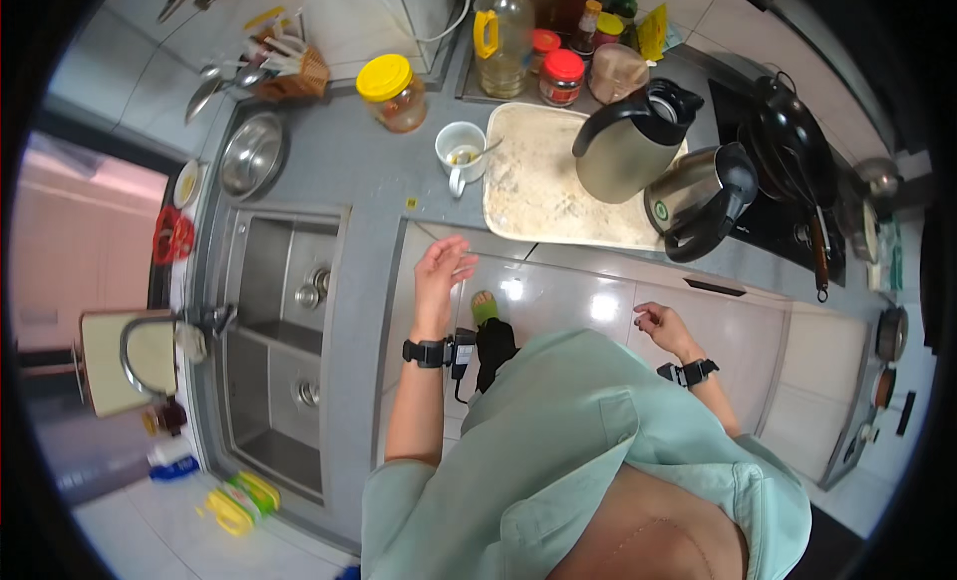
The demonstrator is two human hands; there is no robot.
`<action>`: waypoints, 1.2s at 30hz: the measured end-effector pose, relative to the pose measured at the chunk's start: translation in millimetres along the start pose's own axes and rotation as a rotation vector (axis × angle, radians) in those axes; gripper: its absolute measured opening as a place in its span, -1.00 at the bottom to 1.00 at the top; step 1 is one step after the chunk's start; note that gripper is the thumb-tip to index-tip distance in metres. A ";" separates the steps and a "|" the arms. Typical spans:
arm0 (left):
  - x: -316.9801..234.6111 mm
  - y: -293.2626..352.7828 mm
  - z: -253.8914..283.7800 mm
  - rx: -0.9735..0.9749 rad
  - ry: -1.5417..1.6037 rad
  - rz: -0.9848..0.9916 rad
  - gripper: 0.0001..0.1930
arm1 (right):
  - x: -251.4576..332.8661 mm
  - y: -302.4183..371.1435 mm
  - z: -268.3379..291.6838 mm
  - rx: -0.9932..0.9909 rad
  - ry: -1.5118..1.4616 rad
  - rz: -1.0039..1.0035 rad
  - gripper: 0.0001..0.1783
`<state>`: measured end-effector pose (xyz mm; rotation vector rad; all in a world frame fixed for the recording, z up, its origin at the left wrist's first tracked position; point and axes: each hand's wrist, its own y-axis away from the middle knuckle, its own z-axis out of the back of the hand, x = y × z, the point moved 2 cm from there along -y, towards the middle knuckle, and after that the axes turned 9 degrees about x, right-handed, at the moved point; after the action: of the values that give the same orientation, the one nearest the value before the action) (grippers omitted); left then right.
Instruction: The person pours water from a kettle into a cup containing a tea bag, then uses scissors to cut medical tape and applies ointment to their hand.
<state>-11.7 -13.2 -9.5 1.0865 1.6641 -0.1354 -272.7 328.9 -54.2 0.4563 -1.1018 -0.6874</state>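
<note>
My left hand (444,268) hangs above the floor just off the counter's edge, fingers loosely bent and apart, holding nothing. Nearest to it stands a white mug (461,147) with a spoon and a little yellowish content inside. My right hand (665,328) is lower and farther right, near the cabinet front. Its fingers are half curled, the thumb side is apart, and I see nothing held. A worn cream tray (533,181) carries a beige vacuum jug (623,156) with a black handle. Beside it, a steel electric kettle (688,191) sits at the tray's right edge.
A double steel sink (274,351) with a tap (135,351) lies left. Behind the mug are a yellow-lidded jar (392,94), an oil bottle (503,47) and a red-lidded jar (561,79). A steel bowl (252,156) is back left; a black wok (793,142) rests on the hob.
</note>
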 end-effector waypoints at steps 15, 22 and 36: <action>-44.2 -114.9 2.7 -0.054 -0.093 -0.098 -0.71 | 63.4 2.5 -8.0 -0.253 -0.083 -0.037 -0.72; -59.8 -118.0 -9.0 -0.105 0.099 -0.167 -0.77 | 44.9 5.1 28.7 -0.434 0.010 0.063 -0.79; -35.4 -118.8 -57.7 0.021 -0.033 -0.045 -0.79 | 101.5 13.2 101.6 -0.790 -0.496 0.500 -0.75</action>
<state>-136.6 -68.6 -7.1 1.0576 1.6611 -0.1987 -333.7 266.5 60.6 -0.6809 -1.2298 -0.7367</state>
